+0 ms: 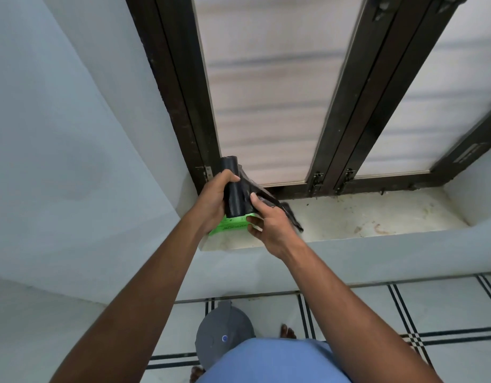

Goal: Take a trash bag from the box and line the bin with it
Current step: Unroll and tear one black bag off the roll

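Black plastic trash-bag roll (234,189) upright, axis 12–6. Left hand (213,201) wraps it; right hand (269,226) pinches the loose bag (283,208) trailing toward 4 o'clock.

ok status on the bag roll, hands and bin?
Left hand grips black bag roll. Right hand pinches loose bag end. Green box on sill. Bin on floor, unlined.

Nothing can be read here. The bright green cardboard box (231,223) on the white stone window sill (363,217) carries lines of dark print, too small and blurred to make out. The grey round plastic bin lid (225,331) on the floor bears a small blue round sticker, also illegible.
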Demonstrator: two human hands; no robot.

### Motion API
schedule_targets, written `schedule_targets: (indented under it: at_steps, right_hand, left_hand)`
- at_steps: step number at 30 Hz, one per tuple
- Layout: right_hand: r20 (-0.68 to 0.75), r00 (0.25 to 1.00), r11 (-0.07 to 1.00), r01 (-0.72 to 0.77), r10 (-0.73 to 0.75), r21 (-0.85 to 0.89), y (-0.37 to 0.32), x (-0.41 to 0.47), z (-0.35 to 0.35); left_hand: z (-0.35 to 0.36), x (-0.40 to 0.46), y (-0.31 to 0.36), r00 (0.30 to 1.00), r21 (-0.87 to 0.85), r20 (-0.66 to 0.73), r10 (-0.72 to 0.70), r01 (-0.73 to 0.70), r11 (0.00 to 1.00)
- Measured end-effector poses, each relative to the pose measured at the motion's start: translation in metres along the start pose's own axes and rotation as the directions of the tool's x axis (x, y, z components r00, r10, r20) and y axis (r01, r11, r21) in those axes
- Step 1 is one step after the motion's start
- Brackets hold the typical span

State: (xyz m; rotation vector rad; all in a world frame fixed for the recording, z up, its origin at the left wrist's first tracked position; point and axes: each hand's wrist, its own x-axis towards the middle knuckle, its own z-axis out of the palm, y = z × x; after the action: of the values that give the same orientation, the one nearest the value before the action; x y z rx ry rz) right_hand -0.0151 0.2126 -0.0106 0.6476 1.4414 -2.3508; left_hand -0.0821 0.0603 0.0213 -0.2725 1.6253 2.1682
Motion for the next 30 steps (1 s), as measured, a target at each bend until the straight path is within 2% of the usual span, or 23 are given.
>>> schedule_targets:
  at_steps: [3,7,12,15,17,20,22,27,30]
  right_hand:
    - [-0.107,0.994,0.998,0.043,-0.038,0.045,-0.003,0.007,-0.006]
    - [-0.167,0.984,0.993,0.076,-0.06,0.088,-0.004,0.012,-0.012]
    - [-0.225,0.973,0.988,0.084,-0.053,0.131,-0.004,0.011,-0.018]
    - [-0.267,0.963,0.985,0.078,-0.035,0.153,-0.001,0.014,-0.027]
    - [-0.208,0.978,0.986,0.026,0.009,0.162,0.002,0.011,-0.029]
    - [-0.015,0.996,0.99,-0.086,0.088,0.107,0.011,0.001,-0.023]
    - [0.043,0.997,0.996,-0.073,0.07,0.055,0.013,-0.004,-0.013]
    - [-0.044,0.999,0.995,-0.012,0.017,0.101,0.008,0.002,-0.005]
    - [-0.095,0.995,0.992,0.024,-0.012,0.124,0.007,0.005,-0.01]
  left_hand:
    - [-0.008,0.003,0.003,1.0,-0.107,0.017,-0.015,0.016,0.994]
    - [-0.016,0.002,-0.001,0.998,-0.009,-0.019,-0.057,0.057,0.998]
    - [-0.023,0.001,0.007,0.998,-0.087,0.012,-0.068,0.068,0.994]
    - [-0.023,0.001,0.01,0.999,-0.039,0.005,-0.034,0.034,0.999]
    - [-0.021,0.001,0.009,0.999,-0.015,0.005,-0.034,0.034,0.999]
    - [-0.017,0.002,0.007,0.995,0.014,0.075,-0.067,0.066,0.998]
    - [-0.011,0.002,0.007,0.994,0.038,0.091,-0.06,0.057,0.998]
    - [-0.004,-0.001,0.01,0.997,0.042,0.014,-0.073,0.072,0.996]
    - [-0.002,-0.001,0.011,0.998,-0.011,0.014,-0.061,0.062,0.998]
